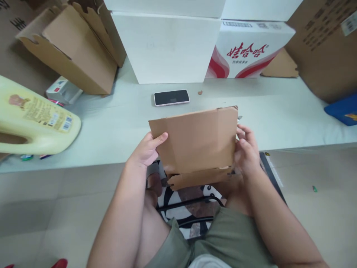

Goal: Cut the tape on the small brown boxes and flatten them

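Observation:
A folded piece of brown cardboard [198, 139] is held up in front of me, just over the table's near edge. My left hand [149, 149] is closed on its left side, thumb flat on the near face and the other fingers hidden behind. At the right edge, my right hand [247, 150] has its fingers curled against the cardboard. A small metallic tip [240, 118] shows above those fingers; what it belongs to is hidden. Below the main panel hangs a narrow, torn-edged flap [199, 178]. Beyond the cardboard, a phone [171, 98] lies on the table.
White boxes [170, 48] and a red-and-white carton [245, 52] line the back of the pale-covered table [106, 130]. Brown cardboard boxes [80, 48] stand back left, near a yellow jug [36, 119]. A blue object [343, 109] sits at the right edge.

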### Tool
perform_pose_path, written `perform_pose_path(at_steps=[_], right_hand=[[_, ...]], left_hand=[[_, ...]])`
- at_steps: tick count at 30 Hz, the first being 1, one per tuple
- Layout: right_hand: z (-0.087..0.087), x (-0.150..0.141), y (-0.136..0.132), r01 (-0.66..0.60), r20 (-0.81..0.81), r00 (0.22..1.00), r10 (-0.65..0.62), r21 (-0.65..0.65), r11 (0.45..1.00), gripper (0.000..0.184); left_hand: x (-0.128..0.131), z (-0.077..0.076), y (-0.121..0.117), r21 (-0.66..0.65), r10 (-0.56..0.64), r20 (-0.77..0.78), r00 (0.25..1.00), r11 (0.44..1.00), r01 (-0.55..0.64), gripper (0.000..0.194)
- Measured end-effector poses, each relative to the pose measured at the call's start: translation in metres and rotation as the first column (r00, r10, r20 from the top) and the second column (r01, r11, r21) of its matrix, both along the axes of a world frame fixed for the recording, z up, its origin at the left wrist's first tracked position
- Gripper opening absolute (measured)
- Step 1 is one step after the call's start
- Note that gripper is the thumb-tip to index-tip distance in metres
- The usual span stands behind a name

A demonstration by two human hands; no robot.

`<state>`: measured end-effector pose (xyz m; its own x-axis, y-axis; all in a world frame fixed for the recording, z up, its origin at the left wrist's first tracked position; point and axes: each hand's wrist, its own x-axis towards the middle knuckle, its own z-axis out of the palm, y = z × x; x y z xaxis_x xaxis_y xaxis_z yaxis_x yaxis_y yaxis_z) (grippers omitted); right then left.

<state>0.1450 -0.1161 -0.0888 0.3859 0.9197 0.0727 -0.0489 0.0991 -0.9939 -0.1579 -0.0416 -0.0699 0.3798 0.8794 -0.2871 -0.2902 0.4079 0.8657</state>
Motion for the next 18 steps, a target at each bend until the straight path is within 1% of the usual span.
perform_pose_path(at_steps=[3, 5, 7, 10, 13, 14, 15, 16, 18], right_hand=[[-0.001, -0.001, 0.0, -0.037, -0.013, 0.999, 0.036, -0.056, 0.998, 0.055], [-0.002, -0.002, 0.001, -0.044, -0.011, 0.999, 0.043, -0.097, 0.994, 0.047], [-0.002, -0.003, 0.001, -0.032, -0.005, 0.999, 0.032, -0.121, 0.992, 0.043], [-0.002, -0.002, 0.002, -0.019, 0.0, 1.0, 0.02, -0.125, 0.992, 0.045], [-0.001, -0.001, 0.003, -0.014, -0.014, 1.0, 0.012, -0.133, 0.991, 0.047], [-0.001, 0.0, 0.003, -0.007, -0.017, 1.0, 0.005, -0.132, 0.991, 0.048], [0.0, 0.001, 0.004, 0.002, -0.018, 1.0, -0.005, -0.13, 0.991, 0.048], [0.001, 0.001, 0.004, 0.016, -0.019, 1.0, -0.019, -0.126, 0.992, 0.048], [0.003, 0.002, 0.005, 0.06, -0.022, 0.998, -0.062, -0.106, 0.993, 0.047]], left_hand=[[0.001, 0.0, 0.0, -0.003, -0.064, -0.041, 0.997, 0.998, 0.064, 0.052], [0.003, 0.0, 0.0, 0.005, -0.115, -0.071, 0.991, 0.993, 0.116, 0.051], [0.006, -0.001, 0.0, 0.021, -0.117, -0.098, 0.988, 0.993, 0.119, 0.052], [0.012, -0.004, 0.0, 0.078, -0.033, -0.187, 0.982, 0.996, 0.048, 0.058], [0.02, -0.008, 0.0, 0.183, 0.078, -0.338, 0.938, 0.983, -0.016, 0.066], [0.023, -0.008, 0.0, 0.209, 0.113, -0.349, 0.93, 0.977, -0.04, 0.066], [0.025, -0.009, 0.001, 0.214, 0.141, -0.327, 0.934, 0.974, -0.072, 0.063], [0.027, -0.008, 0.002, 0.192, 0.156, -0.276, 0.948, 0.976, -0.105, 0.057], [0.029, -0.007, 0.005, 0.083, 0.164, -0.136, 0.977, 0.985, -0.153, 0.041]])
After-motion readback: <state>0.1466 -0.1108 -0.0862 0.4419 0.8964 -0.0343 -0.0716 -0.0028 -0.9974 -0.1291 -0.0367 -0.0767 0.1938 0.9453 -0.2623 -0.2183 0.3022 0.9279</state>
